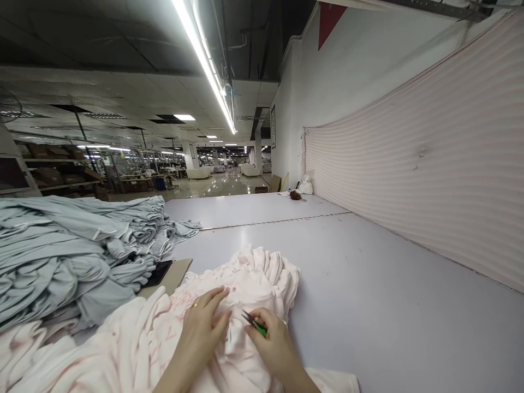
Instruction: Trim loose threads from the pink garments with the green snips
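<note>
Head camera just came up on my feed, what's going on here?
A person at a long pale table is working on a pale pink garment. Their left hand presses the fabric down, while their right hand holds green-handled thread snips against it. A stack of grey-green garments lies to the left, and striped pink fabric hangs along the wall.

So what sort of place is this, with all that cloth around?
Probably a garment factory. A long work table holds piles of grey-green garments and pale pink garments, the right hand grips green-handled thread snips, and rows of workstations fill the hall beyond.
</note>
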Demonstrator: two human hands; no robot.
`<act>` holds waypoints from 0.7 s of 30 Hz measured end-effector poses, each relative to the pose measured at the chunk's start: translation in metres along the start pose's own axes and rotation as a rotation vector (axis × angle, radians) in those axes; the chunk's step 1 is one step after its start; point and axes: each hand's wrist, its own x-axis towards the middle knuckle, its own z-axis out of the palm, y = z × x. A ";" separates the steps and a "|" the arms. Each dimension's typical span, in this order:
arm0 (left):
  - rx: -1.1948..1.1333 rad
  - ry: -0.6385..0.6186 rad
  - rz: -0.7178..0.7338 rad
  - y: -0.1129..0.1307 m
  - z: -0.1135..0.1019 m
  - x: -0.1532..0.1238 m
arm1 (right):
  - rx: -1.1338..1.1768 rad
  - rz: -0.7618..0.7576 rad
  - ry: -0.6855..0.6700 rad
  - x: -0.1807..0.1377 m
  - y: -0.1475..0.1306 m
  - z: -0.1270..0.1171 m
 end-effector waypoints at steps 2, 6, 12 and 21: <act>-0.013 -0.071 0.036 0.000 0.005 0.008 | 0.042 -0.002 0.020 0.000 0.002 -0.002; -0.039 -0.021 0.079 0.002 0.016 -0.005 | 0.077 -0.081 0.043 -0.003 0.001 -0.011; -0.115 0.062 0.119 -0.011 0.020 -0.029 | -0.064 -0.191 -0.059 -0.013 -0.015 -0.013; -0.441 -0.018 -0.121 -0.015 0.022 -0.032 | -0.075 -0.188 -0.013 -0.015 -0.011 -0.009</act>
